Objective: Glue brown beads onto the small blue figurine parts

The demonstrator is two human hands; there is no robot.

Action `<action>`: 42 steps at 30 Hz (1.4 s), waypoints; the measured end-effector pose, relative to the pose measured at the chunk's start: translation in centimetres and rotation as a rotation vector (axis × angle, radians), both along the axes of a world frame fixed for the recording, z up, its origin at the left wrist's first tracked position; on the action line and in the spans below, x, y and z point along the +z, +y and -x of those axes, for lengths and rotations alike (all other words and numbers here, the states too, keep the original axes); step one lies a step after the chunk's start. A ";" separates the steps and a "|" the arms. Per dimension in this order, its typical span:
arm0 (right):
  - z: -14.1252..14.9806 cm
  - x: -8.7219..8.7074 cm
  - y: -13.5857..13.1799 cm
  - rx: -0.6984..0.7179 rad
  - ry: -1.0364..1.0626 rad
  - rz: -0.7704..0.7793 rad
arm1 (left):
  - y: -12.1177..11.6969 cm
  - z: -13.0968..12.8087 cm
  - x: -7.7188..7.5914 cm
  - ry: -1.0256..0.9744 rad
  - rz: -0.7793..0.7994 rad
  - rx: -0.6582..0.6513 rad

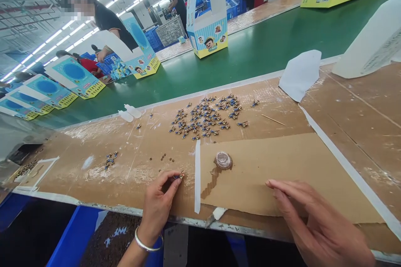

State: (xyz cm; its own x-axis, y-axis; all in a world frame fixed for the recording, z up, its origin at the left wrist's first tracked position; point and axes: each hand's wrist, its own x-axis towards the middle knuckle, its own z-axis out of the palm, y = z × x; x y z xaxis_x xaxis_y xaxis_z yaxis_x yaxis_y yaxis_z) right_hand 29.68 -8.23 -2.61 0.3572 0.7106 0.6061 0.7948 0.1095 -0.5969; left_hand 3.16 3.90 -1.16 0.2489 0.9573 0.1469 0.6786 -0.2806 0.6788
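My left hand point(159, 204), with a silver bangle on the wrist, pinches a tiny blue and gold toy part point(180, 176) against the brown cardboard-covered table point(131, 162). My right hand point(316, 225) lies flat on a cardboard sheet point(282, 167) with its fingers stretched out and holds nothing. A small clear round dish point(223, 159) sits between the hands, with a dark wet trail running from it. Farther back lies a pile of several small blue and gold parts point(206, 117).
A green conveyor belt point(250, 58) carries blue and yellow printed boxes point(208, 33). Other people stand across the belt. White scraps point(300, 74), two small white bottles point(130, 112), a thin stick point(273, 119) and a few stray parts point(110, 159) lie on the table. A blue bin point(75, 238) sits below its front edge.
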 end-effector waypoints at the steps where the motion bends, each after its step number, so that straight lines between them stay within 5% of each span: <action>1: 0.0 0.0 0.0 0.002 -0.006 -0.005 | 0.0 0.1 0.0 -0.004 0.002 -0.003; 14: -0.2 -0.3 0.0 0.006 -0.001 0.047 | 0.3 0.4 0.6 -0.046 -0.058 0.028; 18: -0.5 -0.5 -0.2 0.024 -0.089 -0.003 | -0.7 0.8 1.0 -0.169 0.063 0.116; 21: 0.4 -0.3 -0.1 0.179 -0.267 -0.065 | -1.8 1.4 1.3 -0.318 0.143 0.243; 26: 6.2 1.2 2.6 0.441 -0.249 -0.042 | -3.8 2.4 1.4 -0.503 0.104 0.469; 31: 10.9 1.4 7.1 0.456 -0.359 0.217 | -5.5 3.5 1.1 -0.555 0.087 0.521; 42: 11.4 0.8 10.0 0.521 -0.684 0.344 | -6.9 4.0 1.2 -0.644 -0.026 0.453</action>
